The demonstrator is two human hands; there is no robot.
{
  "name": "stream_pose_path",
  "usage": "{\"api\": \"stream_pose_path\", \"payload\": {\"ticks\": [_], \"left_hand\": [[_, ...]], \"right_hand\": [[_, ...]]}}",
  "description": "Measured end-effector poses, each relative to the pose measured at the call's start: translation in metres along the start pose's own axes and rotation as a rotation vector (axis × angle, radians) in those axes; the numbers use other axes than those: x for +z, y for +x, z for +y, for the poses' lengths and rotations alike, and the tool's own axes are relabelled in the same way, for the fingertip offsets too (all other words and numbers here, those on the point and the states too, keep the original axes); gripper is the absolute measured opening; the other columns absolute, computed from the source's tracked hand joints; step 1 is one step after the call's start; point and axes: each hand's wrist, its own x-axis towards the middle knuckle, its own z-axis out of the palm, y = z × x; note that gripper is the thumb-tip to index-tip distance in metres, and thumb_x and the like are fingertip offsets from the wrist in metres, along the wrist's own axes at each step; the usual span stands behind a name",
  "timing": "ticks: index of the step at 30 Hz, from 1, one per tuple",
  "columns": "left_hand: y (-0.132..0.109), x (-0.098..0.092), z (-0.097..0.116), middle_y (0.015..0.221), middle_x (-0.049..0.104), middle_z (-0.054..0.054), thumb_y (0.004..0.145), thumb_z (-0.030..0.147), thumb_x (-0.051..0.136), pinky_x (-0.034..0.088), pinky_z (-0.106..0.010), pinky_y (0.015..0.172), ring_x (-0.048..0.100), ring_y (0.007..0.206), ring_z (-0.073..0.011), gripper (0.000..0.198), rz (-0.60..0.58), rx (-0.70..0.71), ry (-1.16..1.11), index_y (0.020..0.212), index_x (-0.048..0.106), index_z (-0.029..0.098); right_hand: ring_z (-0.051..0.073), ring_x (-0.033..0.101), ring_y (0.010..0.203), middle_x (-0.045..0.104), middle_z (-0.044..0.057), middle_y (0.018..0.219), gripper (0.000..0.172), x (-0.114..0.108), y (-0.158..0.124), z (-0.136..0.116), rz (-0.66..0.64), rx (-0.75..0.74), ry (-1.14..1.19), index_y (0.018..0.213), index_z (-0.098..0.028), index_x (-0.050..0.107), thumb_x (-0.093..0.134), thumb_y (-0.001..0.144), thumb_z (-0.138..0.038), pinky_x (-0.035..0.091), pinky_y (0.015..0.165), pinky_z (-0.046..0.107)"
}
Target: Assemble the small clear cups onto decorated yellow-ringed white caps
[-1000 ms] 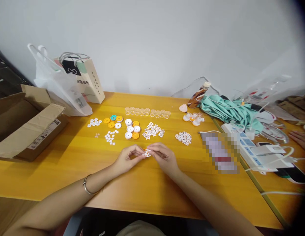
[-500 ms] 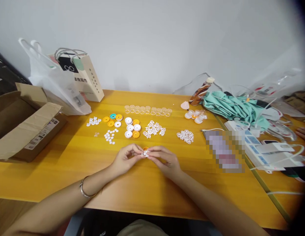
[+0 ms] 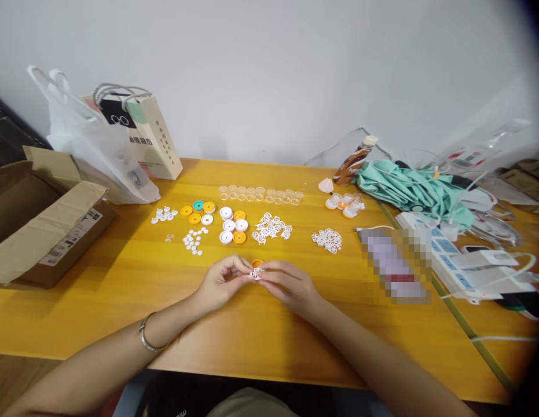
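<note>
My left hand and my right hand meet over the yellow table, fingertips pinched together on a small white plastic piece. An orange disc lies on the table just behind my fingers. Beyond them sit a heap of white lattice pieces, white and orange round caps, small white buttons and a row of clear cups.
An open cardboard box stands at the left, with a plastic bag and a paper bag behind it. At the right lie a power strip, cables, a green cloth and a bottle.
Both hands stay pinched on the small white piece at the same spot. The view has shifted slightly, and the orange disc behind the fingers has come into sight.
</note>
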Motion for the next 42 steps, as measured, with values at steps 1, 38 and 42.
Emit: {"api": "stream_pose_path", "payload": {"ticks": [1, 38, 42], "left_hand": [[0.000, 0.000, 0.000, 0.076, 0.064, -0.004, 0.074, 0.027, 0.068, 0.049, -0.025, 0.069, 0.061, 0.071, -0.0122, 0.018, 0.004, 0.001, -0.006, 0.072, 0.057, 0.014], [-0.008, -0.008, 0.003, 0.088, 0.068, -0.007, 0.084, 0.020, 0.054, 0.050, -0.026, 0.074, 0.064, 0.079, -0.0147, 0.011, -0.099, 0.251, 0.673, 0.093, 0.060, 0.016], [-0.007, -0.009, 0.001, 0.087, 0.068, -0.006, 0.085, 0.020, 0.053, 0.049, -0.026, 0.074, 0.064, 0.078, -0.0147, 0.011, -0.097, 0.308, 0.749, 0.092, 0.061, 0.017]], "right_hand": [[0.014, 0.062, 0.099, 0.064, 0.005, 0.104, 0.031, 0.000, -0.001, 0.001, -0.009, -0.024, -0.024, 0.111, -0.026, 0.058, 0.054, 0.083, -0.012, 0.053, 0.085, 0.028], [0.013, 0.066, 0.072, 0.068, 0.003, 0.080, 0.021, 0.008, -0.002, -0.004, 0.101, 0.435, 0.322, 0.106, -0.021, 0.049, 0.052, 0.085, -0.025, 0.054, 0.071, 0.027], [0.011, 0.061, 0.058, 0.063, -0.001, 0.065, 0.019, 0.009, -0.004, -0.003, 0.076, 0.504, 0.384, 0.103, -0.020, 0.048, 0.051, 0.086, -0.028, 0.052, 0.060, 0.024]]}}
